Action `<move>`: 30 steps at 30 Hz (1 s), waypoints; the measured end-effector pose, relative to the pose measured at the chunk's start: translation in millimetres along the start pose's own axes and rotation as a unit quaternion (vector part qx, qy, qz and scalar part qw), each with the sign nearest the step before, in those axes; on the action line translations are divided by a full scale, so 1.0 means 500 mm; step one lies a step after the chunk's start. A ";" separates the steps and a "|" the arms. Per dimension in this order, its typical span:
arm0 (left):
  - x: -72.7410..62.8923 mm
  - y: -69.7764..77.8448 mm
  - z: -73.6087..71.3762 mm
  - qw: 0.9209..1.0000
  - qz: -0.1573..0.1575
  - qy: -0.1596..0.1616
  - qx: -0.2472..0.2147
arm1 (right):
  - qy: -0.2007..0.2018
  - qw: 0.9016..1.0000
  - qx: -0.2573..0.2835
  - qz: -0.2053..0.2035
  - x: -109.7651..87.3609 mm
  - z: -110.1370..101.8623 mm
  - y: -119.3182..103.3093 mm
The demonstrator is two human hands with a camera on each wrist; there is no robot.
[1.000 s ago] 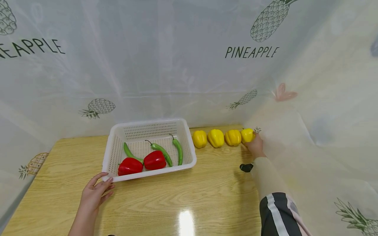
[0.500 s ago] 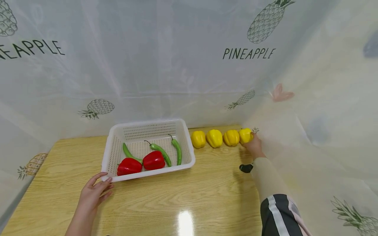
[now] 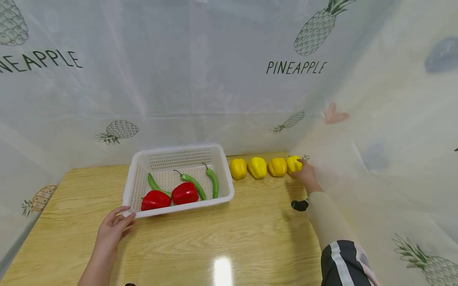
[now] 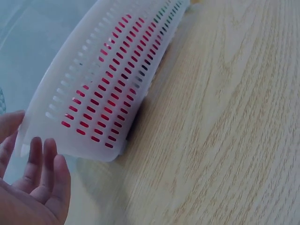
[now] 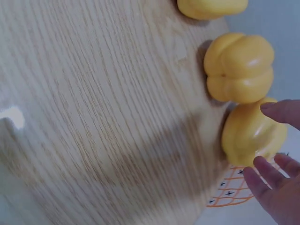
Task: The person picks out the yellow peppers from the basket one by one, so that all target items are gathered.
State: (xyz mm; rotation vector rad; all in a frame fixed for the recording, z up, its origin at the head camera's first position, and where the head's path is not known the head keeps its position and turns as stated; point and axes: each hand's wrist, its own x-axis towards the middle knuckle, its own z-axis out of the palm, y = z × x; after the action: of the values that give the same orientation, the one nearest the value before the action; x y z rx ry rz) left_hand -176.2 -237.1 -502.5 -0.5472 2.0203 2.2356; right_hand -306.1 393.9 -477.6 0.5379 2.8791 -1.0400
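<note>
In the head view, my left hand (image 3: 110,233) holds the near left corner of a white perforated plastic basket (image 3: 179,207) between thumb and fingers. Inside lie two red bell peppers, one on the left (image 3: 156,200) and one beside it (image 3: 185,193), plus three green chili peppers, the middle one (image 3: 195,184) among them. Several yellow bell peppers stand in a row right of the basket. My right hand (image 3: 305,175) grips the rightmost yellow bell pepper (image 3: 293,163). The right wrist view shows thumb and fingers on opposite sides of that yellow bell pepper (image 5: 248,131), which rests on the table.
The wooden table (image 3: 171,246) ends at the back and right against a hanging sheet (image 3: 200,79) printed with pineapples. The other yellow bell peppers, such as the one nearest the basket (image 3: 238,169), stand close together along the back edge.
The head view has shifted slightly, so the peppers appear a little further left. Both hands stay at the basket corner and the rightmost yellow bell pepper.
</note>
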 end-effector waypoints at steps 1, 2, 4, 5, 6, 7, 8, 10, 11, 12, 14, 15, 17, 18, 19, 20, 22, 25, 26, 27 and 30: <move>0.002 0.001 0.001 1.000 0.005 0.006 0.013 | -0.008 1.000 -0.005 -0.007 0.000 -0.002 -0.006; 0.004 0.003 0.002 1.000 0.009 0.012 0.025 | -0.016 1.000 -0.011 -0.013 0.001 -0.003 -0.011; 0.006 0.008 0.003 0.998 0.019 0.024 0.052 | -0.037 0.999 -0.020 -0.027 0.000 -0.006 -0.022; 0.007 0.011 0.003 0.997 0.024 0.031 0.066 | -0.048 0.998 -0.025 -0.034 0.000 -0.007 -0.027; 0.007 0.014 0.003 0.995 0.031 0.037 0.082 | -0.059 0.997 -0.026 -0.041 -0.001 -0.007 -0.032; 0.007 0.017 0.003 0.993 0.039 0.042 0.100 | -0.069 0.996 -0.029 -0.049 -0.001 -0.008 -0.037; 0.007 0.021 0.002 0.991 0.048 0.045 0.120 | -0.078 0.995 -0.031 -0.058 -0.002 -0.008 -0.042; 0.005 0.028 -0.001 0.984 0.062 0.050 0.161 | -0.089 0.993 -0.031 -0.074 -0.005 -0.007 -0.052; 0.005 0.032 -0.003 0.979 0.070 0.053 0.181 | -0.093 0.992 -0.034 -0.082 -0.006 -0.007 -0.057; 0.004 0.036 -0.004 0.976 0.075 0.055 0.198 | -0.096 0.991 -0.036 -0.091 -0.008 -0.006 -0.062; 0.004 0.043 -0.008 0.971 0.084 0.056 0.218 | -0.099 0.989 -0.039 -0.107 -0.012 -0.005 -0.073; 0.004 0.047 -0.008 0.968 0.087 0.059 0.226 | -0.101 0.988 -0.038 -0.114 -0.014 -0.004 -0.078; 0.003 0.056 -0.010 0.965 0.095 0.064 0.238 | -0.108 0.986 -0.038 -0.125 -0.019 -0.001 -0.090; 0.002 0.060 -0.011 0.963 0.099 0.063 0.241 | -0.111 0.984 -0.037 -0.131 -0.022 0.001 -0.096; 0.002 0.064 -0.011 0.962 0.104 0.062 0.244 | -0.116 0.983 -0.034 -0.136 -0.026 0.003 -0.102; 0.001 0.069 -0.011 0.960 0.108 0.062 0.249 | -0.121 0.982 -0.032 -0.143 -0.030 0.005 -0.108; -0.001 0.077 -0.012 0.959 0.115 0.057 0.253 | -0.127 0.979 -0.032 -0.154 -0.035 0.010 -0.119; -0.003 0.088 -0.008 0.956 0.127 0.047 0.259 | -0.128 0.974 -0.034 -0.186 -0.048 0.016 -0.136; -0.004 0.091 -0.006 0.956 0.130 0.042 0.260 | -0.128 0.972 -0.036 -0.195 -0.054 0.018 -0.141; -0.007 0.094 -0.004 0.955 0.134 0.037 0.261 | -0.127 0.970 -0.037 -0.202 -0.060 0.021 -0.144; -0.015 0.100 0.005 0.952 0.150 0.027 0.267 | -0.127 0.967 -0.036 -0.220 -0.085 0.028 -0.155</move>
State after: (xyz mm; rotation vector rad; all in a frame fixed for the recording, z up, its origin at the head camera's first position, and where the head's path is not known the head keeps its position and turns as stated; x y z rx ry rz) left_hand -184.3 -239.6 -452.8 -0.2574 2.7437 1.6765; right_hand -293.0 316.7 -434.6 -0.2392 2.8438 -0.9507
